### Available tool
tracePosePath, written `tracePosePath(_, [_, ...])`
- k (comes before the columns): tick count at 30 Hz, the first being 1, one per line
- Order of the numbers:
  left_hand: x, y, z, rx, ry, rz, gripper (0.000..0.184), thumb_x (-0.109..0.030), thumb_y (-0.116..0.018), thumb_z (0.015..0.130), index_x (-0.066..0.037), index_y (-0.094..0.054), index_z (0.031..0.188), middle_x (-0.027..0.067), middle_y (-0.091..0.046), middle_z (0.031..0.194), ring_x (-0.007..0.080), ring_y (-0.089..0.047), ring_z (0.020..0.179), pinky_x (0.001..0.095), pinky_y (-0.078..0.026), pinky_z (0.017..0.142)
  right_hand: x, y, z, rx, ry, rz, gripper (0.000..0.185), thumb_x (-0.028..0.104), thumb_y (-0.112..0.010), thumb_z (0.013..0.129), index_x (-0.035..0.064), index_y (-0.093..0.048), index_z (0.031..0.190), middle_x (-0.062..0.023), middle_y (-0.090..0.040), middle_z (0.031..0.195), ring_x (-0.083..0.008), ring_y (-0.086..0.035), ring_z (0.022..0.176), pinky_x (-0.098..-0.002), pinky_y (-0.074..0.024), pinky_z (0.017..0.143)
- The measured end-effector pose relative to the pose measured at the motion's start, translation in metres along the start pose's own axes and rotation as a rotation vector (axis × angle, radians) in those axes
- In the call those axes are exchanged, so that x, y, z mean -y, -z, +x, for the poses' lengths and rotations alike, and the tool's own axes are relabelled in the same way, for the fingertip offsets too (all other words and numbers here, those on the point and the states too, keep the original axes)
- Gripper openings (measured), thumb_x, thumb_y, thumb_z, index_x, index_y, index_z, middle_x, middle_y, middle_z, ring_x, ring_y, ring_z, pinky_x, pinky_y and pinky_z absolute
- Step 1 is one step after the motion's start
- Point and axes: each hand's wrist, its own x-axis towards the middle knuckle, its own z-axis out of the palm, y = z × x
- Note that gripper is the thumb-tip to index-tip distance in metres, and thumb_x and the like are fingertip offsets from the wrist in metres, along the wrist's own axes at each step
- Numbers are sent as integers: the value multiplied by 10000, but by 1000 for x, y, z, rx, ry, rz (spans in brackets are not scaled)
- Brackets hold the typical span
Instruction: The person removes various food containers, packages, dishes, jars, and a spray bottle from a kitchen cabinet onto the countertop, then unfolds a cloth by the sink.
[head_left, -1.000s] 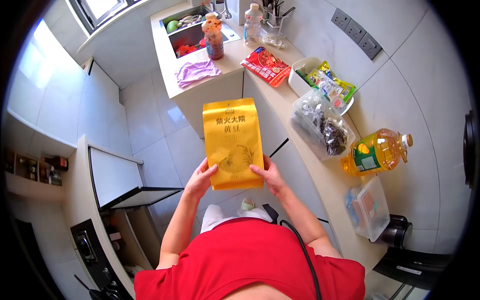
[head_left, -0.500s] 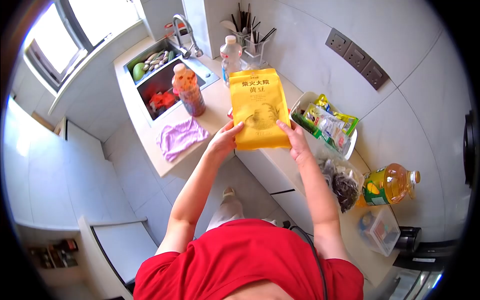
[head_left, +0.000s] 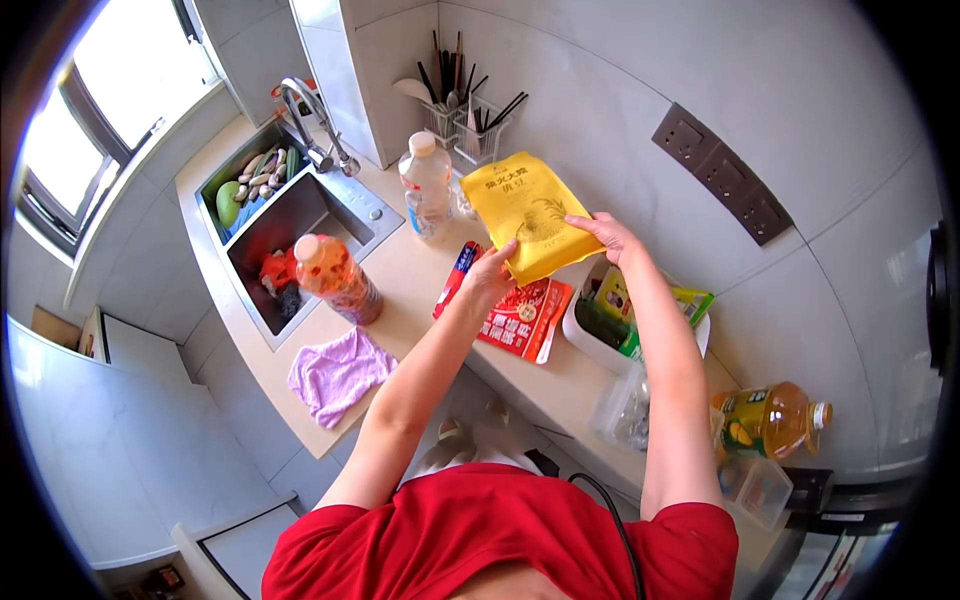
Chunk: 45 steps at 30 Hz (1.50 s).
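Head view: left hand (head_left: 490,277) and right hand (head_left: 612,238) grip the yellow packet (head_left: 530,216) at opposite edges, thumbs on its face, above the red packet (head_left: 522,318).

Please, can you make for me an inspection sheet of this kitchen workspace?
Surface: pale countertop, no spill seen on its visible part.
Job's things: yellow packet, held tilted above the countertop.
Clutter: purple cloth near the edge; bottle with red contents, clear bottle, red packet partly hidden by the left arm.
Hands: left hand and right hand both grip the yellow packet.
Cables: black cable hangs over the red shirt; its ends cannot be seen.
Surroundings: sink holding vegetables; wall sockets, nothing plugged in.
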Motion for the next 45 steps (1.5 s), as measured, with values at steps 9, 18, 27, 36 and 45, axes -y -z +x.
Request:
tracePosePath(9, [31, -15, 38, -234, -27, -148, 369, -129, -624, 847, -92, -494, 1190, 85, -467, 1224, 270, -456, 1143, 487, -407, 962, -19, 46, 95, 217, -189, -179, 501, 294, -707, 747, -25, -559, 1104, -113, -635, 1017, -180, -623, 890, -291, -491, 788])
tracePosePath(18, [62, -17, 63, -301, -127, -162, 396, -154, -642, 839, -108, -483, 1199, 68, -480, 1245, 261, -476, 1121, 460, -408, 950, -50, 66, 139, 266, -143, -348, 475, 307, -657, 769, 38, -554, 1147, -76, -628, 1045, -165, -602, 909, -295, -476, 784])
tracePosePath(27, [77, -18, 91, -443, -94, 100, 368, -133, -657, 819, -72, -502, 1147, 64, -587, 1112, 228, -579, 989, 373, -518, 722, -42, 77, 142, 316, -178, -406, 387, 226, -631, 784, 33, -574, 1115, -95, -641, 990, -171, -604, 882, -310, -474, 774])
tracePosePath(36, [80, -19, 96, -546, -107, 366, 331, -84, -649, 790, 7, -539, 1088, 116, -601, 1042, 242, -610, 881, 343, -511, 688, -66, 84, 166, 304, -65, -606, 370, 145, -655, 770, -18, -567, 1089, -113, -642, 977, -180, -605, 851, -317, -478, 770])
tracePosePath(45, [66, -3, 16, -457, -517, 1467, 471, -251, -592, 831, 23, -497, 1203, 128, -567, 1120, 181, -526, 1038, 289, -417, 895, -24, 56, 132, 145, 123, -1303, 494, 239, -670, 739, -8, -520, 1141, -185, -592, 1106, -307, -563, 1033, -381, -436, 888])
